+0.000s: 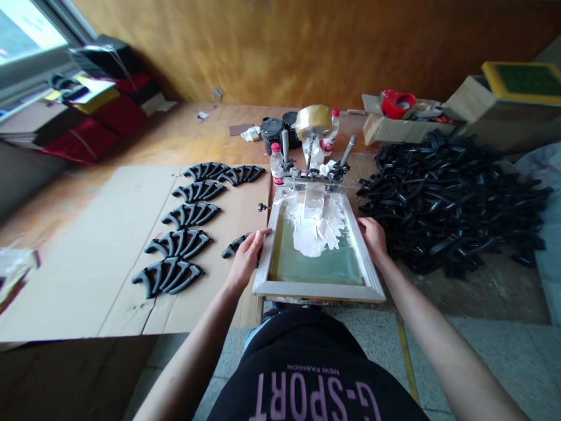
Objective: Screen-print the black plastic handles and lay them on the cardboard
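A wooden-framed printing screen (317,290) lies in front of me, hinged at its far end, with white ink (316,229) spread over its green mesh. My left hand (246,255) grips the frame's left rail, fingers curled over it. My right hand (372,235) holds the right rail the same way. A black curved plastic part (233,245) lies just beside my left hand, partly hidden by it.
Rows of black curved parts (184,242) lie on a cardboard sheet (87,257) at left. A large heap of black parts (447,199) fills the right. Bottles (276,165), a tape roll (312,120) and boxes (394,126) stand behind the screen.
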### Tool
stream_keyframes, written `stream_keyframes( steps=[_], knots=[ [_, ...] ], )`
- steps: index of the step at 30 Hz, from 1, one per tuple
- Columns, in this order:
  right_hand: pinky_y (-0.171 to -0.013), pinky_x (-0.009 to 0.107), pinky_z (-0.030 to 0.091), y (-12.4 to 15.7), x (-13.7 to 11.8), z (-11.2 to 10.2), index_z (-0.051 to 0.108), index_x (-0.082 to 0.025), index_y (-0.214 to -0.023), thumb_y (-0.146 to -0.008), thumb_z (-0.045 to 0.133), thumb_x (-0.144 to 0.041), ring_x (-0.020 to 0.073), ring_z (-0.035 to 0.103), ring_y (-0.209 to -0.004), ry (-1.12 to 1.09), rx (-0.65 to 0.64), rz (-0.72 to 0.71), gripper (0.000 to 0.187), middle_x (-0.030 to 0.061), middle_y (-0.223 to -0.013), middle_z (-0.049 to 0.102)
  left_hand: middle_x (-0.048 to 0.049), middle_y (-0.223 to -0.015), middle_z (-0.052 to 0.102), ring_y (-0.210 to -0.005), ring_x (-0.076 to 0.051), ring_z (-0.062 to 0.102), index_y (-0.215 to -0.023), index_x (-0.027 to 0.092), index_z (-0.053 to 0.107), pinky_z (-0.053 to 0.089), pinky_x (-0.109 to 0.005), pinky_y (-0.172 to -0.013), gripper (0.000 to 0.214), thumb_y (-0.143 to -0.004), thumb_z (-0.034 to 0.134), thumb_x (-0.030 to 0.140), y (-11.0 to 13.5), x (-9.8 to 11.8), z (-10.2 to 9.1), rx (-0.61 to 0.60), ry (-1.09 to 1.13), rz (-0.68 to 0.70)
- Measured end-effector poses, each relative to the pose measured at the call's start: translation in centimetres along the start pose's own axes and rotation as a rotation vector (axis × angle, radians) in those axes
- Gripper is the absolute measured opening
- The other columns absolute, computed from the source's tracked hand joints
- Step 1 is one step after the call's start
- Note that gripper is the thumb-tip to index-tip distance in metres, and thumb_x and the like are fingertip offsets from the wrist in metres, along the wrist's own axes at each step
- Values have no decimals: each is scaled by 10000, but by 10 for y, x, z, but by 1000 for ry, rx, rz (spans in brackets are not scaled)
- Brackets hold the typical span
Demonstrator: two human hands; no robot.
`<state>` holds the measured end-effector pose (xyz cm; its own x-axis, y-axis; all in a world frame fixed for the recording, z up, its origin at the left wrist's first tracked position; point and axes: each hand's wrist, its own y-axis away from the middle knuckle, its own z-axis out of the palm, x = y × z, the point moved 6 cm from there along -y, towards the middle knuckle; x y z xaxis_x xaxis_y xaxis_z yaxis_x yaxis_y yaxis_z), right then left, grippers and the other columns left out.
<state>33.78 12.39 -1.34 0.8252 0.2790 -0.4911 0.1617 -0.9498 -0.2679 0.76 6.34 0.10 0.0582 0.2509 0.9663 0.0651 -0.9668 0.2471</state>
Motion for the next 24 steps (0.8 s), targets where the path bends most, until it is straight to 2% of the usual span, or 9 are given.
stream_keyframes(
  steps=[2, 4, 6, 8, 11, 15, 17, 20, 24],
  knots=[
    [-997, 411, 428, -22, -6, -14, 617, -88, -1249, -911, 486, -231, 271, 537, -1126, 77, 134, 35, 389, 174, -1236, 587, -19, -787, 662, -634, -143, 581, -1333, 230, 562, 454, -227, -550, 615, -817, 600, 561, -2, -37, 1, 3, -27, -63],
    [-1049, 483, 374, -46, -32, -11, 510, -150, -1371, -833, 643, -260, 319, 453, -1251, 148, 167, -25, 565, 173, -1411, 451, -20, -811, 667, -647, -144, 591, -1425, 232, 459, 462, -230, -579, 713, -796, 640, 515, -9, -67, 3, 15, -65, -103],
    [-1034, 491, 374, -63, -63, 7, 492, -165, -1369, -790, 703, -267, 339, 441, -1256, 198, 67, -110, 625, 164, -1406, 453, -17, -810, 663, -639, -138, 587, -1444, 235, 431, 455, -228, -579, 727, -799, 631, 505, -17, -88, 4, 26, -133, -122],
    [-957, 432, 422, -65, -83, 30, 585, -166, -1224, -810, 675, -239, 309, 522, -1137, 216, -105, -145, 429, 143, -1228, 589, -14, -815, 663, -638, -135, 588, -1437, 244, 441, 455, -229, -586, 708, -806, 616, 512, -23, -100, 3, 28, -176, -131],
    [-826, 326, 445, -38, -93, 52, 651, -185, -990, -864, 547, -158, 233, 587, -942, 210, -314, -189, 166, 86, -975, 666, -18, -855, 674, -673, -141, 607, -1418, 251, 463, 475, -241, -625, 688, -804, 611, 523, -25, -107, 0, 22, -176, -140],
    [-764, 283, 420, 11, -99, 47, 677, -198, -935, -831, 461, -59, 196, 586, -891, 135, -461, -443, 277, 64, -935, 671, -30, -895, 684, -747, -156, 631, -1398, 244, 487, 494, -256, -690, 664, -815, 592, 544, -23, -108, -1, 24, -173, -135],
    [-726, 269, 410, 20, -101, 42, 681, -219, -905, -812, 494, -70, 183, 589, -851, 99, -530, -510, 256, 35, -896, 672, -36, -893, 688, -759, -163, 637, -1392, 226, 492, 498, -259, -697, 669, -811, 600, 540, -23, -107, 0, 26, -151, -134],
    [-711, 267, 405, 13, -100, 39, 677, -228, -869, -822, 533, -117, 184, 593, -846, 124, -461, -435, 188, 21, -864, 670, -43, -889, 693, -747, -165, 639, -1379, 210, 505, 496, -253, -671, 672, -799, 619, 529, -22, -104, 1, 28, -120, -142],
    [-778, 290, 423, 25, -103, 45, 685, -191, -965, -843, 467, -63, 202, 598, -923, 139, -339, -430, 281, 73, -970, 680, -39, -889, 695, -699, -155, 631, -1389, 227, 487, 486, -242, -624, 679, -796, 621, 529, -20, -100, 2, 19, -108, -153]
  ],
)
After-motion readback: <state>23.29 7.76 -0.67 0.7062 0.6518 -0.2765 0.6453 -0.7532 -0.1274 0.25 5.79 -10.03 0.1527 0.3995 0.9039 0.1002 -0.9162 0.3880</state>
